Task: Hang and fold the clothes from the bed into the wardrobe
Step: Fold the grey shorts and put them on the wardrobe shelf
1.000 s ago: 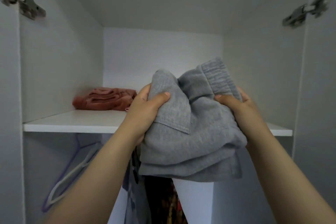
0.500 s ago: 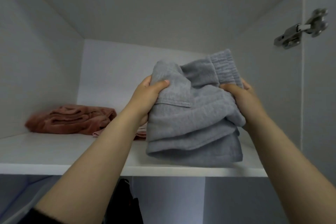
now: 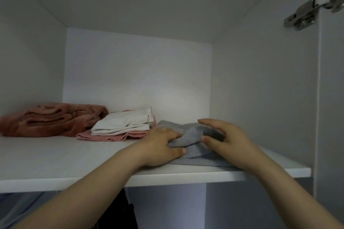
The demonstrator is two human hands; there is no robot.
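Grey garment (image 3: 193, 134) lies flat on the right half of the wardrobe shelf (image 3: 55, 158), with its near edge at the front lip. Its long axis runs left to right along that lip. I cannot tell which end the waistband is at, as the hands cover much of it.

Half a second ago I saw it held up in the air over the shelf edge, with both hands clamped on it and the ribbed band uppermost. Now it is down on the board and bunched into a soft ridge in the middle.

My view has the left hand (image 3: 160, 147) on the garment's left end, pinching a fold between fingers and thumb. The right hand (image 3: 229, 141) sits over the right end with fingers spread and loose, and only its thumb tip touches the cloth. The ridge lies between the two hands.

Just left of it is a white folded piece (image 3: 124, 121) on a pink one (image 3: 111, 136). A rust-coloured pile (image 3: 54, 119) lies farther left.
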